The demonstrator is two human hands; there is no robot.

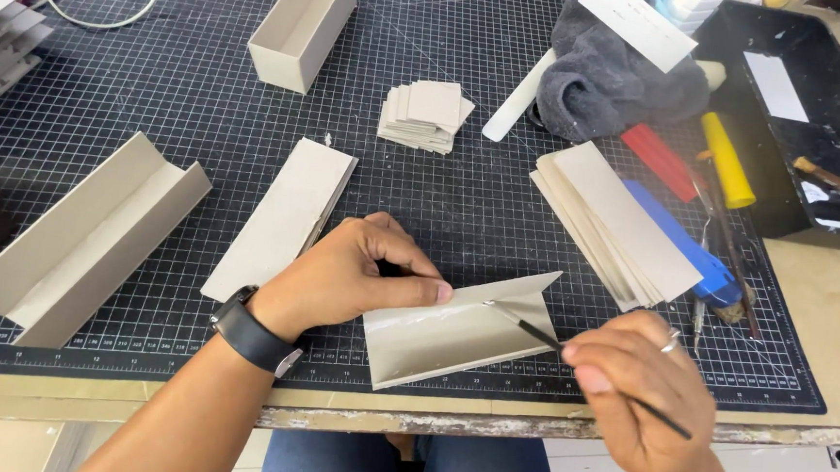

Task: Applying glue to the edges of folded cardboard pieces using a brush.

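Left hand: the left hand (354, 276) presses down on the folded card piece (458, 328), thumb stretched along its upper left edge, fingers curled behind it; a black wristwatch (256, 338) sits on the wrist.
Right hand: the right hand (639, 381) pinches a thin black brush (587, 368) between thumb and fingertips, its tip touching the crease of the card.
Hands: apart, the left at 9 o'clock of the card, the right at 4 o'clock.
Folded card piece: grey, bent into a shallow V, lying near the front edge of the cutting mat (157, 84) on the surface.
At 10 o'clock: a flat card strip (285, 218); further out, a long folded card tray (80, 239).
At 12 o'clock: a stack of small card squares (427, 115), and beyond it an open card box (302, 25).
At 2 o'clock: a stack of long card strips (620, 219), with a blue tool (691, 248) just beside it.
Further at 2 o'clock: a grey cloth (605, 72), a yellow handle (728, 162), a black tray (796, 123).
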